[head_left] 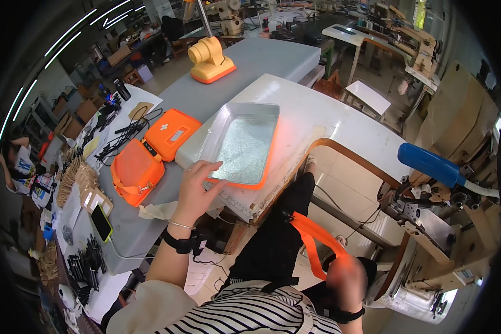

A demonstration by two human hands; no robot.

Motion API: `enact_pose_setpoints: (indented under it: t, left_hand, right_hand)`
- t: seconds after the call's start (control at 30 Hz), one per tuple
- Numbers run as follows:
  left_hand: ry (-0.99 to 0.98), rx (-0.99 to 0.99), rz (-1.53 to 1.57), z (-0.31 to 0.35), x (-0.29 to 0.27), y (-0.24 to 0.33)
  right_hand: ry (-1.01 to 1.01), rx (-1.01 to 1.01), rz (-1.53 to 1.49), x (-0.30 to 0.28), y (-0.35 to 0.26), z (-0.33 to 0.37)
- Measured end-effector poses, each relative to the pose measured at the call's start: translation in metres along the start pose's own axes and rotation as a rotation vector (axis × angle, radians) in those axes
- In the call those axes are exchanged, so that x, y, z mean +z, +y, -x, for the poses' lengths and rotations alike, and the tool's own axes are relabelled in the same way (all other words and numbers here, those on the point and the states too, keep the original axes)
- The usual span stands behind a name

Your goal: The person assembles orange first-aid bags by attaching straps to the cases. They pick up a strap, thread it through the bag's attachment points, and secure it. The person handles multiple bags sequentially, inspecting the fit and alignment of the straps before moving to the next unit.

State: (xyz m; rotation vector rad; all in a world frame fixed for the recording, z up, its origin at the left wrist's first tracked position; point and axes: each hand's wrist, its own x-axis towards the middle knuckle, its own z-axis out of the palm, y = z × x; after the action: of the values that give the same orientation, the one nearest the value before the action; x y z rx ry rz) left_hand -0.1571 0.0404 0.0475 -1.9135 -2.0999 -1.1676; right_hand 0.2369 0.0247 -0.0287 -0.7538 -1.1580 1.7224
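Observation:
A shallow silver metal tray (236, 142) lies on the white table, with an orange edge showing along its right and near sides. My left hand (197, 186) is over the tray's near left corner, fingers apart and nothing visible in them. Low on the right, beside my leg, my right hand (346, 281) is closed on an orange strap (313, 236). The strap hangs in a loop, its far end by my thigh. Blur hides the fingers of that hand.
Left of the tray lie an orange pouch with a white cross (172, 132) and another orange pouch (138, 172). A phone (101, 222) with a cable is nearer me. A sewing machine (428, 217) stands right; a yellow lamp base (210, 60) sits beyond.

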Motion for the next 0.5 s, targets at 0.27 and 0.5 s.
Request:
enact_pose_setpoints:
  t: [0.27,0.5]
  left_hand:
    - [-0.155,0.164,-0.082,0.003,0.03,-0.008]
    - [-0.147,-0.115,0.98,0.026,-0.018,0.029]
  right_hand:
    - [0.169,-0.015,0.062,-0.001,0.0,0.005]
    - [0.31,-0.181,0.038,-0.029,-0.002,0.021]
